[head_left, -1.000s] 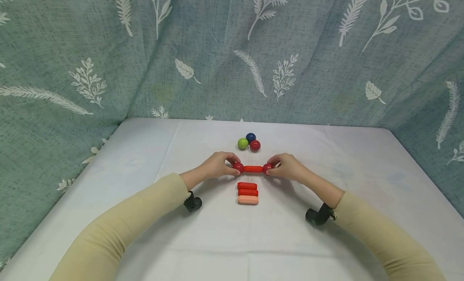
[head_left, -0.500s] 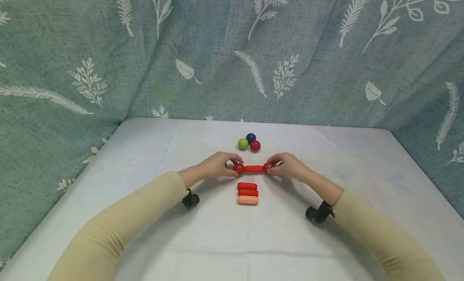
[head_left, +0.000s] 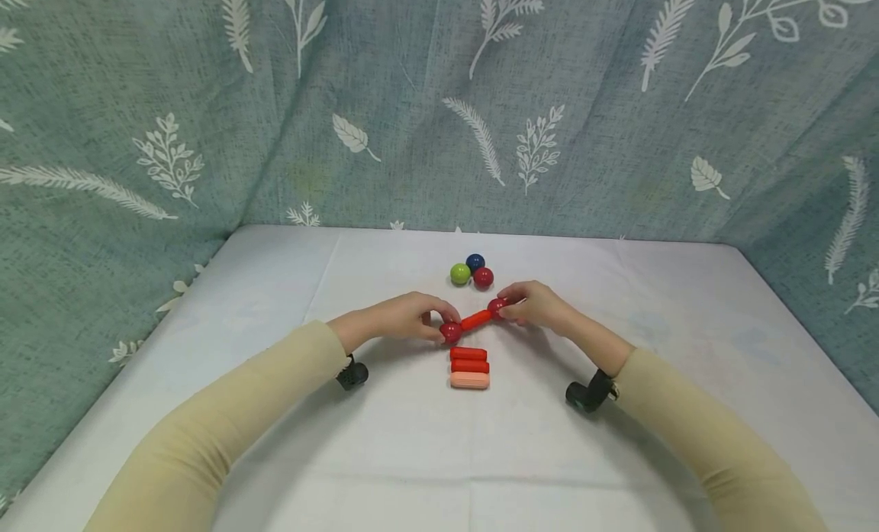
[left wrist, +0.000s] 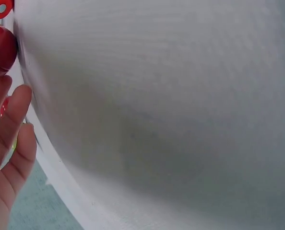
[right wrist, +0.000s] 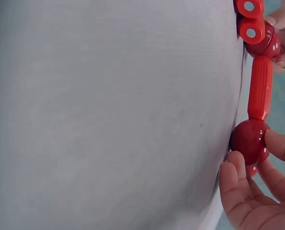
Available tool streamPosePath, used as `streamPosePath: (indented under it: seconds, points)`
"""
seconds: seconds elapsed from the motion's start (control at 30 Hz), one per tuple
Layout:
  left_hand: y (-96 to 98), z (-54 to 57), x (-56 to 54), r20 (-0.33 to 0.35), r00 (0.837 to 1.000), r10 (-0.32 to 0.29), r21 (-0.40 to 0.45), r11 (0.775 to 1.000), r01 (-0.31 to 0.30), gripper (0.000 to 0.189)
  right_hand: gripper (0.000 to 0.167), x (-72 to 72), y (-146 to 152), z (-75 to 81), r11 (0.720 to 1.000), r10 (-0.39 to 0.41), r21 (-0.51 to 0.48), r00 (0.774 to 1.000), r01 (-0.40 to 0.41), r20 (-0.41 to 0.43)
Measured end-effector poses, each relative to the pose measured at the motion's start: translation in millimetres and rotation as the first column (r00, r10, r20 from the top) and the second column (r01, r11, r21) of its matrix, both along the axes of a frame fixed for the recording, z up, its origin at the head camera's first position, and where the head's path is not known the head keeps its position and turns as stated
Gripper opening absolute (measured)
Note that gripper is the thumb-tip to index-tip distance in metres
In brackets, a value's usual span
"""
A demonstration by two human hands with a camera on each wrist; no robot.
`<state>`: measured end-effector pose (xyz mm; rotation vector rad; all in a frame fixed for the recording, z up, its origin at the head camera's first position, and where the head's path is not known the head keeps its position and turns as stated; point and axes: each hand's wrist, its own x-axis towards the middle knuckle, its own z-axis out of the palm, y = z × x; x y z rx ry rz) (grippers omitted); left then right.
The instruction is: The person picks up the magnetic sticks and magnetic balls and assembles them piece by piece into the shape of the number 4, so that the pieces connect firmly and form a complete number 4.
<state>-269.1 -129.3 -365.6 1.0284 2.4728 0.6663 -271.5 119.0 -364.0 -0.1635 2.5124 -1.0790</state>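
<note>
A red rod [head_left: 476, 320] lies slantwise between two glossy red balls, one at each end. My left hand [head_left: 414, 316] pinches the nearer left ball [head_left: 450, 333] between thumb and fingers. On the far right end, the other red ball [head_left: 495, 308] is held by my right hand [head_left: 539, 304], its thumb and fingers on either side. The right wrist view shows the ridged rod [right wrist: 261, 88] meeting both balls, with the right hand's fingers around the lower ball [right wrist: 249, 141]. Part of the left ball [left wrist: 2, 51] appears at the left wrist view's edge.
Just in front lie two more red rods [head_left: 469, 360] and a pale orange rod [head_left: 470, 381], side by side. Behind the hands sit a green ball [head_left: 460, 274], a blue ball [head_left: 475, 262] and another red ball [head_left: 484, 278]. A white cloth [head_left: 384, 456] covers the table; a patterned curtain [head_left: 412, 135] hangs behind.
From level, the rod with its two balls has turned slantwise: the left ball came nearer to me, while the right one moved away and a little left, both hands moving along.
</note>
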Motion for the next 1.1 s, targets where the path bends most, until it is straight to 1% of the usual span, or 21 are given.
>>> streamPosePath:
  seconds: [0.13, 0.2, 0.33, 0.5, 0.7, 0.77, 0.87, 0.9, 1.0, 1.1]
  points:
    - [0.1, 2.3, 0.3, 0.021, 0.999, -0.037, -0.006, 0.999, 0.037, 0.037, 0.037, -3.0, -4, -0.5, 1.000, -0.006, -0.018, 1.000, 0.006, 0.010]
    - [-0.1, 3.8, 0.7, 0.030, 0.999, -0.044, -0.020, 0.999, 0.044, 0.036, 0.036, -4.6, -5, -1.9, 1.000, -0.014, -0.026, 1.000, 0.015, 0.016]
    - [-0.7, 5.9, 1.5, 0.041, 0.998, -0.038, -0.043, 0.998, 0.040, 0.036, 0.036, -6.4, -7, -3.4, 0.999, -0.021, -0.033, 1.000, 0.022, 0.019]
    - [-1.7, 4.5, 2.4, 0.033, 0.999, -0.029, -0.043, 0.999, 0.031, 0.036, 0.036, -5.9, -7, -2.4, 0.999, -0.021, -0.029, 1.000, 0.022, 0.017]
    - [-5.0, 2.5, 6.8, 0.022, 1.000, -0.013, -0.027, 1.000, 0.014, 0.035, 0.034, 4.1, -5, 2.1, 1.000, -0.016, -0.004, 1.000, 0.016, 0.020]
    - [-6.5, 2.3, 9.2, 0.028, 1.000, 0.004, -0.020, 1.000, -0.003, 0.034, 0.032, 9.5, -6, 2.3, 1.000, 0.018, 0.007, 0.999, -0.018, 0.026]
    - [-8.2, 2.4, 13.0, 0.041, 0.998, 0.043, -0.008, 0.999, -0.043, 0.034, 0.030, 18.3, -9, 2.1, 0.993, 0.109, 0.033, 0.994, -0.109, 0.013]
    - [-8.8, 2.0, 14.2, 0.043, 0.997, 0.059, -0.005, 0.998, -0.059, 0.034, 0.029, 21.1, -11, 2.2, 0.989, 0.142, 0.041, 0.990, -0.142, 0.005]
    - [-9.5, 0.6, 17.6, 0.054, 0.992, 0.113, 0.001, 0.994, -0.113, 0.033, 0.028, 28.8, -15, 2.9, 0.967, 0.249, 0.073, 0.968, -0.246, -0.031]
    - [-9.5, -0.9, 21.7, 0.055, 0.985, 0.162, 0.010, 0.987, -0.163, 0.031, 0.027, 34.7, -18, 3.3, 0.950, 0.304, 0.088, 0.951, -0.299, -0.055]
